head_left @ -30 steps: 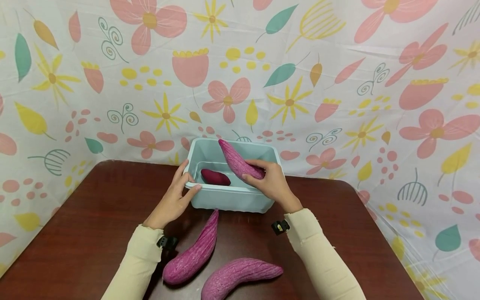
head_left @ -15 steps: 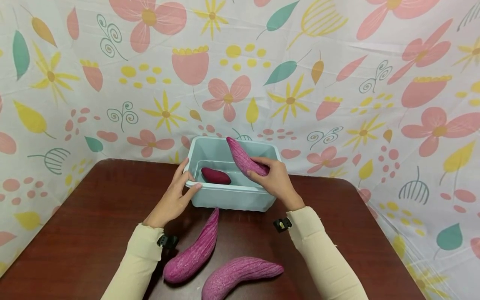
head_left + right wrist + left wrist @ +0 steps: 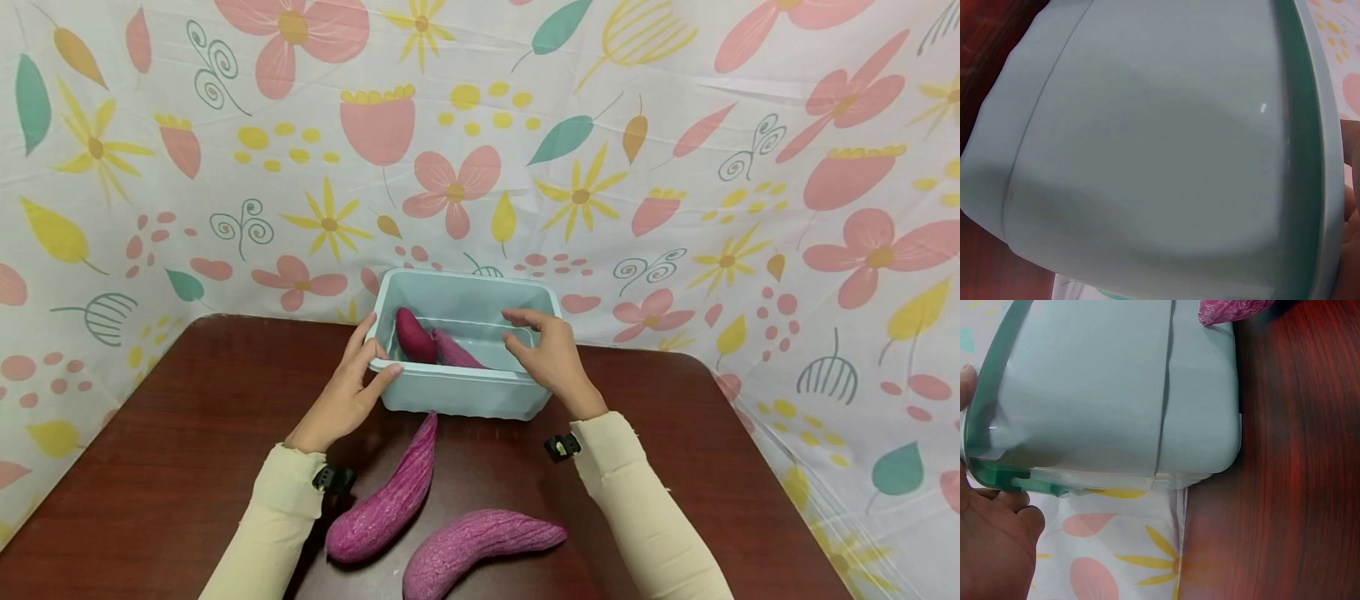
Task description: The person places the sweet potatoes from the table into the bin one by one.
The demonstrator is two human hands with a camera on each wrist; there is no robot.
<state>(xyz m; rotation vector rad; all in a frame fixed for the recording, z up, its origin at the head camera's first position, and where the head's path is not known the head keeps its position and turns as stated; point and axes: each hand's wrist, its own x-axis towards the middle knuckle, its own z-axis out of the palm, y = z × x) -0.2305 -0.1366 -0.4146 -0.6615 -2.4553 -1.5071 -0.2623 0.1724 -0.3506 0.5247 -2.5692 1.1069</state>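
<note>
A light blue bin (image 3: pixel 465 392) stands near the back of the table. My left hand (image 3: pixel 343 396) grips its left front corner, with the thumb over the front rim; the left wrist view shows that hand (image 3: pixel 1000 544) at the rim of the bin (image 3: pixel 1085 387). Inside lie a dark purple-red vegetable (image 3: pixel 415 336) and a lighter purple one (image 3: pixel 457 352), partly hidden by the front wall. Over the bin's right side my right hand (image 3: pixel 553 358) holds nothing, its thumb and fingers apart. In the right wrist view, that hand (image 3: pixel 1350 206) shows beside the bin's rim (image 3: pixel 1325 156).
Two striped purple vegetables lie in front of the bin, one (image 3: pixel 386 500) between the forearms and a curved one (image 3: pixel 480 546) nearer the front edge. The brown table (image 3: pixel 165 467) backs onto a flowered cloth (image 3: pixel 450 108).
My right hand has let go of the lighter purple vegetable, which now lies in the bin. The dark one has shifted left and tilted more upright. My left hand stays on the corner.
</note>
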